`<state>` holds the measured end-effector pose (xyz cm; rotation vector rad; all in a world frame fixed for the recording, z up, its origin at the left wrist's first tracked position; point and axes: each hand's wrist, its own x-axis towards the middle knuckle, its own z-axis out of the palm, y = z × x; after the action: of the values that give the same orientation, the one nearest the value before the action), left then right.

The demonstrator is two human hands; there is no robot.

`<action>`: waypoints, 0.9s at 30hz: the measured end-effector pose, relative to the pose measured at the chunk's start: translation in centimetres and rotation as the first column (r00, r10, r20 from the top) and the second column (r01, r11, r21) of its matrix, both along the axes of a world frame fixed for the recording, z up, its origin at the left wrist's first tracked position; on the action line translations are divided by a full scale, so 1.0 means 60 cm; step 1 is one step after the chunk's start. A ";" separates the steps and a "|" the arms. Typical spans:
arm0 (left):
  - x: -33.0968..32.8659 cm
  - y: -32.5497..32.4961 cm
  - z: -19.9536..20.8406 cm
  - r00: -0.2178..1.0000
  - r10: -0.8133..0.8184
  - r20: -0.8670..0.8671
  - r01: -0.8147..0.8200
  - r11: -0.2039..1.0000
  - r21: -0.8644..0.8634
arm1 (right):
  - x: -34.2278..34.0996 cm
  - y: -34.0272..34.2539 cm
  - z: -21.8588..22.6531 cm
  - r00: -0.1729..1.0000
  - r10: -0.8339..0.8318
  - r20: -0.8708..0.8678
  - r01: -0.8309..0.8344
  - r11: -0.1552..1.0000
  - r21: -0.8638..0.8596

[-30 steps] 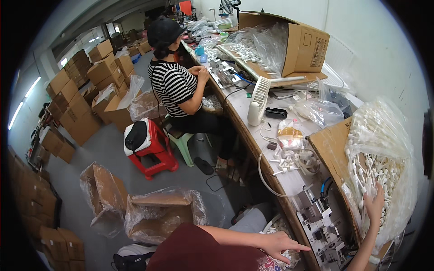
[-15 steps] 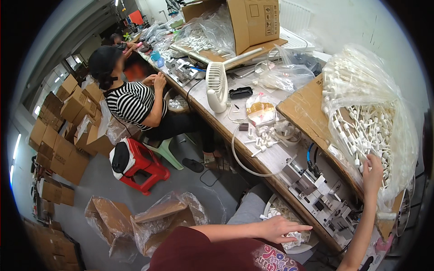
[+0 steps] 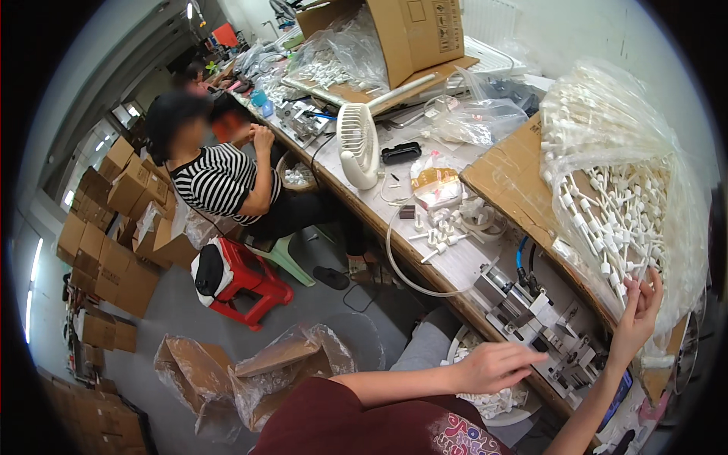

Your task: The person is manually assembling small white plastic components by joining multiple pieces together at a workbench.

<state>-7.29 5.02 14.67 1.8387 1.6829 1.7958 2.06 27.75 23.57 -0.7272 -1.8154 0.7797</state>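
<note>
- White plastic parts (image 3: 616, 216), slim smooth stems with stubby cylindrical heads, lie jumbled in a crinkled, translucent bag (image 3: 588, 129) at the person's right.
- The right hand (image 3: 641, 307) is at the heap's near edge, fingers bent; whether they pinch a part I cannot tell.
- The left hand (image 3: 497, 368) is loose and grasps nothing visible, thumb apart from the outstretched fingers, beside a blocky, hard-edged metal fixture (image 3: 512, 299).
- Below it, a round pale basin (image 3: 526, 413) holds more white pieces.
- Brown corrugated cardboard (image 3: 504, 178) stands against the bag.
- Farther along, a clear bendy tube (image 3: 400, 274) curves near a slatted white plastic fan (image 3: 356, 144).
</note>
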 end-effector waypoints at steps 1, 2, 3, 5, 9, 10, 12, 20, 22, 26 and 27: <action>-0.011 0.013 0.013 0.998 0.047 -0.032 -0.046 0.998 0.032 | 0.003 -0.011 -0.002 0.998 0.022 -0.059 -0.024 0.999 -0.038; -0.016 0.027 0.024 0.996 0.080 -0.049 -0.077 0.995 0.067 | 0.012 -0.026 -0.003 0.994 0.026 -0.109 -0.034 0.997 -0.073; -0.012 0.041 0.030 0.994 0.099 -0.056 -0.093 0.992 0.090 | 0.008 -0.046 -0.012 0.983 0.067 -0.173 -0.086 0.990 -0.108; -0.021 0.060 0.048 0.990 0.128 -0.056 -0.123 0.989 0.078 | -0.009 -0.081 -0.014 0.988 0.056 -0.142 -0.080 0.982 -0.170; -0.019 0.104 0.059 0.981 0.152 -0.120 -0.150 0.988 0.031 | -0.004 -0.085 -0.044 0.970 0.100 -0.222 -0.160 0.949 -0.272; -0.017 0.115 0.060 0.984 0.133 -0.118 -0.131 0.991 0.022 | 0.000 -0.088 -0.052 0.952 0.108 -0.287 -0.198 0.931 -0.308; -0.011 0.132 0.064 0.987 0.109 -0.121 -0.108 0.994 0.015 | 0.008 -0.104 -0.065 0.919 0.110 -0.379 -0.253 0.902 -0.351; 0.007 0.126 0.064 0.994 -0.032 -0.108 0.024 0.997 -0.075 | 0.047 -0.166 -0.111 0.910 0.124 -0.395 -0.298 0.857 -0.419; 0.005 0.112 0.057 0.993 -0.057 -0.104 0.048 0.995 -0.086 | 0.063 -0.176 -0.111 0.912 0.140 -0.384 -0.307 0.855 -0.418; 0.001 0.066 0.061 0.970 -0.230 -0.076 0.211 0.956 -0.203 | 0.096 -0.171 -0.106 0.858 0.144 -0.493 -0.463 0.629 -0.624; 0.005 0.060 0.061 0.967 -0.250 -0.049 0.237 0.954 -0.185 | 0.104 -0.164 -0.102 0.840 0.178 -0.512 -0.510 0.578 -0.637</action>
<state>-6.96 8.63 18.32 1.9532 1.5031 1.4518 8.28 17.92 17.43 -0.6380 -1.2076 1.8987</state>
